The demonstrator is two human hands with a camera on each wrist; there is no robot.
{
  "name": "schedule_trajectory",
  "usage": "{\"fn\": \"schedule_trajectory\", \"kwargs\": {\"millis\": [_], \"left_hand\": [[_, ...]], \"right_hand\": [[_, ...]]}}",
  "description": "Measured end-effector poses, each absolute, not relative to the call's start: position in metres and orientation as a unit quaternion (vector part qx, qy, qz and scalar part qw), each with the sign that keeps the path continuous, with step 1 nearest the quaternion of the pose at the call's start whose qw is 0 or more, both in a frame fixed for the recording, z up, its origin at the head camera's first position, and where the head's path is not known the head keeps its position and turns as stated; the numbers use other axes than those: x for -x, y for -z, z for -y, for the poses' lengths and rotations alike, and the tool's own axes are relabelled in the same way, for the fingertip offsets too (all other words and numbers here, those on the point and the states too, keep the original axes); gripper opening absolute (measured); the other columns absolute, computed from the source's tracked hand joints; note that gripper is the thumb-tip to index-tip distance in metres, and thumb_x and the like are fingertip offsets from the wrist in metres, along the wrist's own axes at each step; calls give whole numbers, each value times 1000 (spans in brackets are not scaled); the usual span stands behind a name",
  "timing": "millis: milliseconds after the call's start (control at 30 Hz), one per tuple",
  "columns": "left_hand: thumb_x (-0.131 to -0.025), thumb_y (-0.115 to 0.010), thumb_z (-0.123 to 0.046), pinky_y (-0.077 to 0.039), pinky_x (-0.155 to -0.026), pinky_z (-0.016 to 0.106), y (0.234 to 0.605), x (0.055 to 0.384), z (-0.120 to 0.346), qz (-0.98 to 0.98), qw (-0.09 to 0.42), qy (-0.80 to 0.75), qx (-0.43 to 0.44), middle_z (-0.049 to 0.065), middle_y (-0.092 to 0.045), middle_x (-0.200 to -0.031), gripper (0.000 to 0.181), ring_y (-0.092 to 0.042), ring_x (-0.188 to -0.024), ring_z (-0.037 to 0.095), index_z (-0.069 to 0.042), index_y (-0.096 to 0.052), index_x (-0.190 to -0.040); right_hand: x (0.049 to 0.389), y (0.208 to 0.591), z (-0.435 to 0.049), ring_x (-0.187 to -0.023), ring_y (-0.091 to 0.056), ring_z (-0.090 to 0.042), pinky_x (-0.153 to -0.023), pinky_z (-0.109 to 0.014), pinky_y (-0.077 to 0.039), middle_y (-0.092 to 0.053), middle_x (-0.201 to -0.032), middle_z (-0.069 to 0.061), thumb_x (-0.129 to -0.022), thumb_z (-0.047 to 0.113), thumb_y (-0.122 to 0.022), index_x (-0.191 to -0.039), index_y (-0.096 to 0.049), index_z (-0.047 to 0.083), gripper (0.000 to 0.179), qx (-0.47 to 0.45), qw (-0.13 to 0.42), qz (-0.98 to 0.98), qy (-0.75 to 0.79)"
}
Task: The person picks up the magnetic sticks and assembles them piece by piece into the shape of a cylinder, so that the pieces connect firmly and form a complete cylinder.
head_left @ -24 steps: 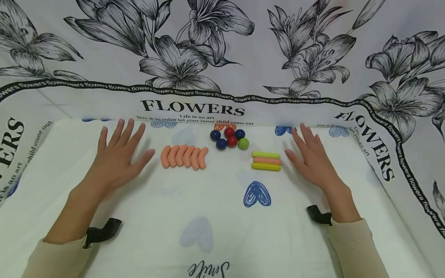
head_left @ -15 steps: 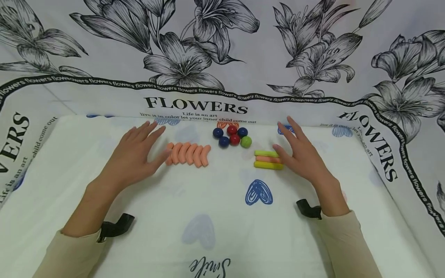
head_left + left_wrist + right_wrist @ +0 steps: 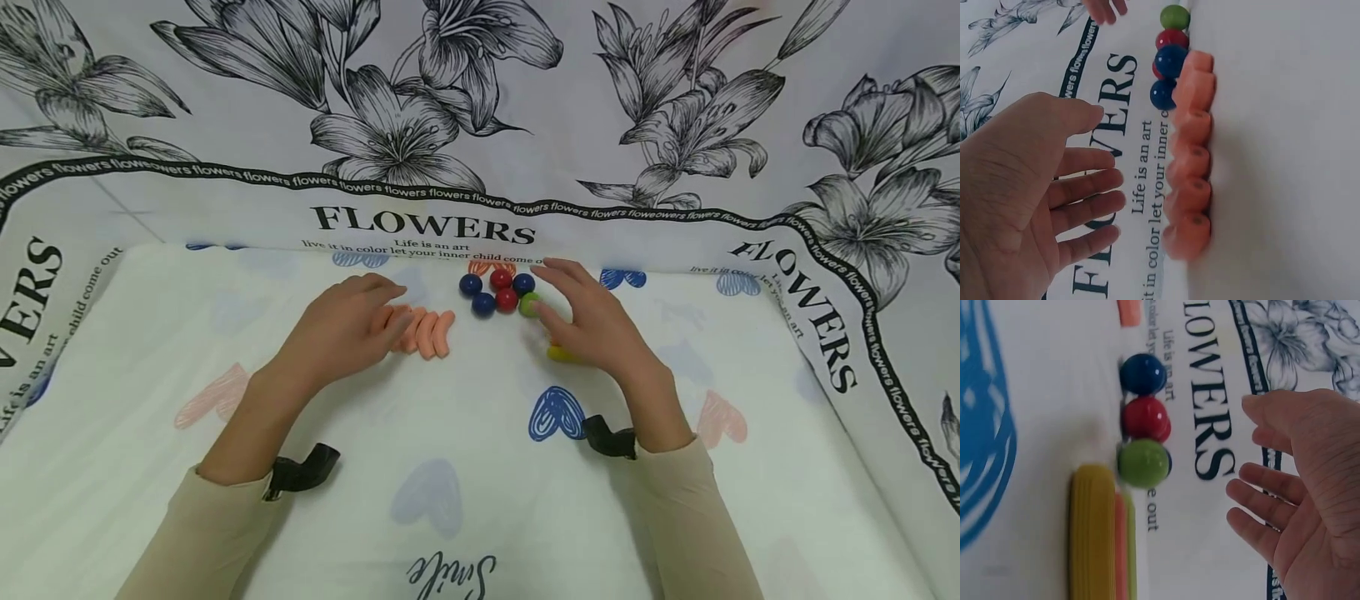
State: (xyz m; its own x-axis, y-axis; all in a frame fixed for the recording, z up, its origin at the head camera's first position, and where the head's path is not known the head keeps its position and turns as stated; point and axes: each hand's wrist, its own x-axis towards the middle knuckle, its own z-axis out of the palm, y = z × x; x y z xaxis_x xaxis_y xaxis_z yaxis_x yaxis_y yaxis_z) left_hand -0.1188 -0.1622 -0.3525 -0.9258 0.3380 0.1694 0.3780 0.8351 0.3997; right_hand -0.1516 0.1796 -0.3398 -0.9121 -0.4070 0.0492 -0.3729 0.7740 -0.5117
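Both hands are sitting farther inward than half a second ago. Left hand [image 3: 341, 329], left of centre in the frame, is hiding the left end of a row of curved orange pieces [image 3: 426, 335]. Right hand [image 3: 600, 329], right of centre, is now covering most of three sticks, with only some yellow showing below it.

Left-hand fingers are extending loosely, released, grasping nothing; left wrist view is showing them apart from the orange row. Right-hand fingers are likewise reaching out relaxed and holding nothing, clear of the green ball [image 3: 1144, 464] in the right wrist view.

Blue balls [image 3: 483, 305] and red balls [image 3: 506, 300] are clustering with the green one just above centre frame. Yellow stick [image 3: 1092, 531] is lying lower left in the right wrist view, pink stick [image 3: 1121, 544] and green stick [image 3: 1130, 550] beside it. Everything is resting on white cloth [image 3: 510, 500]; a blue heart print [image 3: 557, 414] is showing below the right hand.
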Motion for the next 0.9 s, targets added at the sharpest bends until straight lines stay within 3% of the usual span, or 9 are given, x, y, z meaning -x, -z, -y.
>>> {"fn": "schedule_trajectory", "kwargs": {"millis": [167, 333, 500, 667, 833, 900], "left_hand": [[-104, -63, -36, -53, -106, 57, 345, 126, 139, 955, -1, 238, 178, 16, -68, -140, 48, -66, -127, 38, -4, -68, -139], [-104, -63, -40, -58, -96, 53, 340, 129, 121, 955, -25, 251, 159, 12, -70, -136, 51, -71, -115, 31, -5, -67, -140], [-104, -64, -38, -60, -89, 49, 341, 125, 111, 947, -37, 280, 152, 11, -67, -136, 53, -73, -101, 25, -3, -64, -143], [-102, -66, -38, -60, -84, 48, 340, 122, 107, 948, -24, 285, 141, 12, -69, -132, 51, -74, -101, 28, -4, -67, -140], [-103, -64, -36, -59, -79, 46, 345, 121, 106, 957, -28, 258, 127, 6, -73, -108, 41, -71, -94, 24, -7, -73, -131], [-104, -62, -35, -55, -72, 46, 350, 121, 104, 960, -25, 247, 127, 3, -70, -96, 32, -68, -86, 21, -11, -78, -115]], "right_hand": [[157, 336, -156, -132, -63, -32, -113, -52, -51, -58, -148, -9, -105, 31, -66, -153, -57, 17, 50, 223, 28, -937, 266], [159, 337, -132, -110, -65, -28, -99, -46, -55, -62, -134, -9, -104, 30, -69, -147, -63, 15, 47, 235, 37, -934, 266], [156, 344, -127, -110, -65, -25, -97, -45, -56, -64, -135, -9, -102, 28, -71, -147, -62, 12, 48, 231, 49, -941, 242], [158, 351, -129, -113, -65, -27, -99, -46, -57, -66, -137, -10, -101, 26, -72, -145, -63, 11, 47, 232, 36, -945, 227], [162, 357, -123, -103, -63, -23, -92, -43, -56, -69, -128, -7, -101, 25, -72, -135, -71, 13, 36, 241, 28, -941, 236], [163, 360, -120, -102, -63, -22, -92, -41, -56, -70, -129, -6, -101, 25, -72, -133, -72, 14, 33, 242, 28, -942, 232]]}}
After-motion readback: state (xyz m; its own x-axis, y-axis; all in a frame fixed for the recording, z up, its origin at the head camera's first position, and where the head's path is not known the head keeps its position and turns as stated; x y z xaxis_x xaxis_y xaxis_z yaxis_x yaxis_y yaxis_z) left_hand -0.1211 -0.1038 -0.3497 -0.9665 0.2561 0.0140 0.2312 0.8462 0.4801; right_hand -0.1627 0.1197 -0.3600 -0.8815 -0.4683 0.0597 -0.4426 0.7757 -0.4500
